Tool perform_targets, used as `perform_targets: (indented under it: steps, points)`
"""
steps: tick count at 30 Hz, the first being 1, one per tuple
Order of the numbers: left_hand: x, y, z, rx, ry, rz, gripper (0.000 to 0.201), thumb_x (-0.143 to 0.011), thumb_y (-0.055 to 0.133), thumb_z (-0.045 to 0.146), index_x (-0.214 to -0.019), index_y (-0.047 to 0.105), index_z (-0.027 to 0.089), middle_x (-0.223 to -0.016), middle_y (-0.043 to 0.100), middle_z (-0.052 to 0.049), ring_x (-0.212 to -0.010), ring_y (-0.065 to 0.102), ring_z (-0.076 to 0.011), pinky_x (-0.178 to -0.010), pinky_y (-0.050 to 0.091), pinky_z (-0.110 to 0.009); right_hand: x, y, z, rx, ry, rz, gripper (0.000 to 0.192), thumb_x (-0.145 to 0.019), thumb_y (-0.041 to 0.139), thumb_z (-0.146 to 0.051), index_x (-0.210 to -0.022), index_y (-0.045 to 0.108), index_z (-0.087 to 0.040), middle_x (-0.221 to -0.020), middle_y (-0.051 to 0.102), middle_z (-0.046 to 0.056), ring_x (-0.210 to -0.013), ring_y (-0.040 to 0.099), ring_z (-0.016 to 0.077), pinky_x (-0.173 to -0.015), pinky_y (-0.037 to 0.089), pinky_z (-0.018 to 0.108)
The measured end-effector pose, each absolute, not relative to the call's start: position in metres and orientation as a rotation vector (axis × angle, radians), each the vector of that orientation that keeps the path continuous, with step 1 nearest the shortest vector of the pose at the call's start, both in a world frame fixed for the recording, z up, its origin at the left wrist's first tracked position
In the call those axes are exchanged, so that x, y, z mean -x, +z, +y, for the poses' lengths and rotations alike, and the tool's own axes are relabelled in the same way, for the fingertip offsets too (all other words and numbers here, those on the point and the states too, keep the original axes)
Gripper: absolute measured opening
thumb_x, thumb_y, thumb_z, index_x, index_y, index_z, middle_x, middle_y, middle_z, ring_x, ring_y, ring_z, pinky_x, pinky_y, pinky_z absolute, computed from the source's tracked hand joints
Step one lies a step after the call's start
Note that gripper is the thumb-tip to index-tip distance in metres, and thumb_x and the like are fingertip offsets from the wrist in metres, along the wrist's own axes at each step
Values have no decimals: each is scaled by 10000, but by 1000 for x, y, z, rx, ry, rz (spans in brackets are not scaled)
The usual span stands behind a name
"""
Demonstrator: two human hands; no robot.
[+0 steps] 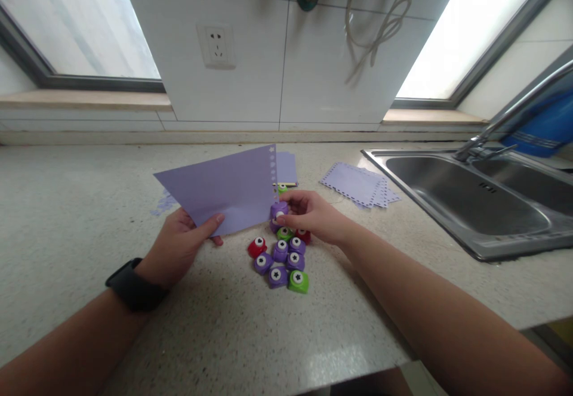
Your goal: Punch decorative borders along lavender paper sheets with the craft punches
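My left hand (181, 246) grips the lower edge of a lilac paper sheet (224, 190), held up off the counter. A row of small punched holes runs down the sheet's right edge. My right hand (308, 214) pinches a purple craft punch (279, 210) clamped on that edge near its lower corner. Below my right hand, several small punches lie in a cluster on the counter: purple ones (277, 277), a red one (257, 246) and a green one (298, 281). A black watch sits on my left wrist (133, 285).
A stack of lilac sheets with punched borders (358, 184) lies to the right, near a steel sink (470, 205) with a tap (505, 115). More lilac paper (286, 166) lies behind the held sheet. Small paper scraps (163, 204) dot the counter at left. A tiled wall with a socket (217, 45) stands behind.
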State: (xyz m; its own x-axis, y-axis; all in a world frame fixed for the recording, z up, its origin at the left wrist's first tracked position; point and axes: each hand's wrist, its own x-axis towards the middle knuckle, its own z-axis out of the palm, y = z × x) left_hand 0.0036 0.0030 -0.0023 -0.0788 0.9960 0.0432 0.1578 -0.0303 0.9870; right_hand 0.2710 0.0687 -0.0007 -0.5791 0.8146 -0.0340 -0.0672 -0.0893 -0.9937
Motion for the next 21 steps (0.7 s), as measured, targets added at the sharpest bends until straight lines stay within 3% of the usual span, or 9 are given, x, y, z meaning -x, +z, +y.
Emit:
perform_targets:
  steps: [8, 14, 21]
  points:
    - [-2, -5, 3, -1308, 1213, 1353, 350, -789, 819, 467, -789, 649, 162, -637, 665, -15, -567, 606, -153, -622, 514, -268, -272, 1, 68, 809, 1746, -1583, 330, -756, 868, -238, -1018, 703, -122, -860, 707, 36, -722, 653, 87, -660, 502, 198]
    - [-5, 1, 2, -1338, 1205, 1393, 344, -773, 804, 474, -729, 658, 166, -646, 675, -35, -578, 610, -171, -622, 520, -287, -273, -1, 69, 817, 1752, -1585, 354, -745, 874, -249, -1034, 704, -134, -905, 726, 51, -761, 677, 107, -725, 538, 237]
    - [-7, 5, 2, -1354, 1195, 1406, 338, -764, 799, 464, -678, 659, 168, -678, 694, -52, -565, 601, -169, -632, 518, -298, -273, 3, 68, 836, 1714, -1647, 353, -736, 874, -272, -990, 683, -117, -858, 723, 62, -735, 678, 122, -678, 522, 241]
